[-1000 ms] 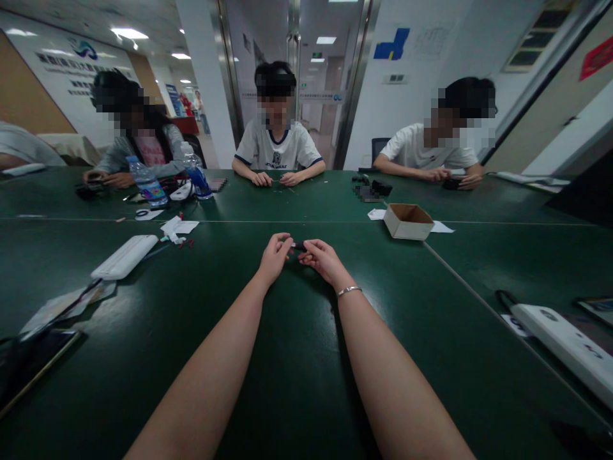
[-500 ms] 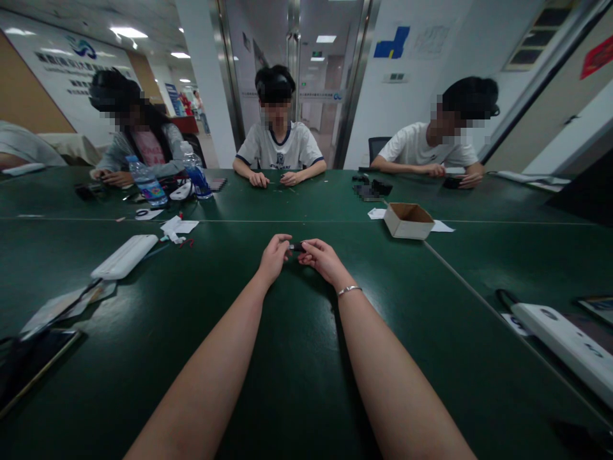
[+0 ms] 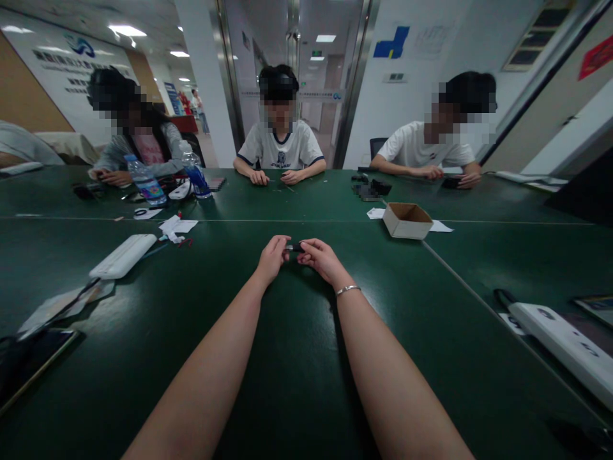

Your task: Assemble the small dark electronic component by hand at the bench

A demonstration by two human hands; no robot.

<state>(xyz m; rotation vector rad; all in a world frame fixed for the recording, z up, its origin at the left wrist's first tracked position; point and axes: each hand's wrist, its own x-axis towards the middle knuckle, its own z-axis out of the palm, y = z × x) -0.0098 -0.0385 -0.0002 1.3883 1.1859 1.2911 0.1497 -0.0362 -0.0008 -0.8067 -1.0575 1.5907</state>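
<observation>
In the head view, a small black piece with a silvery end (image 3: pixel 294 247) spans the gap between my two hands, just above the green table (image 3: pixel 287 358). My left hand (image 3: pixel 274 257) pinches the silvery end between thumb and fingers. The black end sits in the closed fingers of my right hand (image 3: pixel 320 257), whose wrist carries a silver bracelet (image 3: pixel 348 290). It is too small for me to name its exact kind, and the fingertips cover part of it.
White power strips lie on the left (image 3: pixel 123 256) and right (image 3: pixel 560 345). An open cardboard box (image 3: pixel 408 222) is ahead to the right. Scraps of paper (image 3: pixel 176 227) and bottles (image 3: pixel 195 172) stand ahead left. Several people sit across the table; a phone (image 3: pixel 38 364) lies near left.
Both hands stay in nearly the same place, still holding the small black piece. The whole view has shifted very slightly.
</observation>
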